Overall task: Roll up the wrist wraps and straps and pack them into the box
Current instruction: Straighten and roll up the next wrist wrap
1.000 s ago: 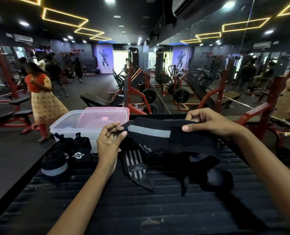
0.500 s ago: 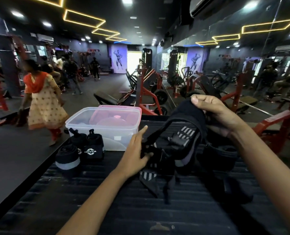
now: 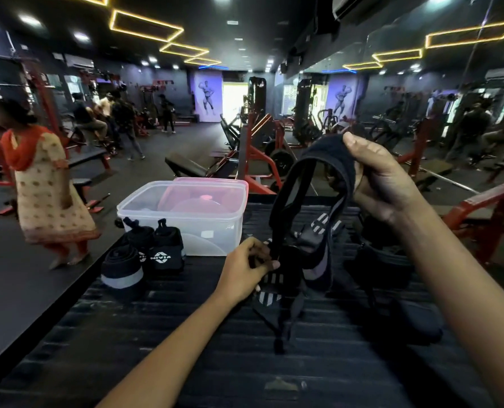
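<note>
R hand [image 3: 383, 184] raised, fingers curled round top of black strap [image 3: 318, 169], which hangs in a loop | L hand [image 3: 246, 267] pinches its lower end just above mat [image 3: 186, 334] | clear box [image 3: 186, 219] behind, w/ 3 rolled wraps [image 3: 145, 257] beside it, front-left.

Open ribbed mat [image 3: 186, 348] near and left of the arms. Far left blocked by box [image 3: 183, 219], with rolled wraps [image 3: 145, 257] just in front. Centre cluttered by loose straps [image 3: 292, 278] hanging and piled. Right blocked by dark bundle [image 3: 383, 260] under the raised forearm.
</note>
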